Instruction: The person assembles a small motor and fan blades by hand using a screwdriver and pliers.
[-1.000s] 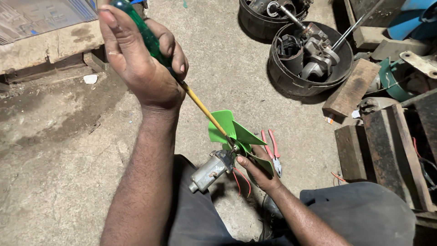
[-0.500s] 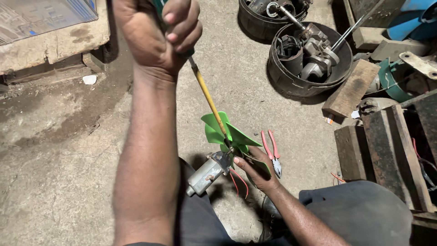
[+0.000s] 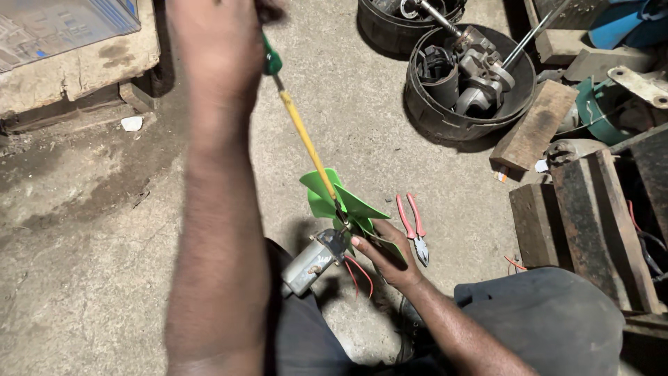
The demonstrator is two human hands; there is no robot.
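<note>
Raised higher than before, the left hand (image 3: pixel 223 42) is clenched around the screwdriver (image 3: pixel 303 132); its tip is set in the green fan (image 3: pixel 334 198), gripped by the right hand (image 3: pixel 386 254) over the floor.

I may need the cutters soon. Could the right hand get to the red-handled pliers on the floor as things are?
Probably yes: the pliers lie bare on the floor just beside the right hand, but it would have to let go of the green fan.

Green fan blades (image 3: pixel 341 202), yellow-shafted green-handled screwdriver (image 3: pixel 306 143), red-handled pliers (image 3: pixel 412 226), seemingly grey motor (image 3: pixel 309 263)
</note>
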